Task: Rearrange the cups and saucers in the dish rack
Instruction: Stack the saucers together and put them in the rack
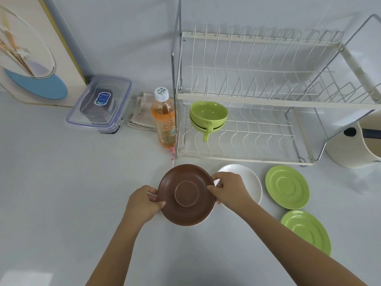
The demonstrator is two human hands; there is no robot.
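A brown saucer (186, 194) is held bottom side up above the counter, just in front of the two-tier wire dish rack (245, 158). My left hand (142, 203) grips its left rim and my right hand (231, 189) grips its right rim. Two stacked green cups (208, 115) sit at the left of the rack's lower tier, handles toward me. A white saucer (252, 182) lies on the counter partly under my right hand. Two green saucers (287, 189) (306, 231) lie to its right. The upper tier holds nothing.
An orange drink bottle (164, 120) stands against the rack's left side. Behind it lie a folded cloth (142, 112) and a clear lidded box (101, 102). A cream pot (358, 145) stands right of the rack. A decorated board (31, 50) leans at far left.
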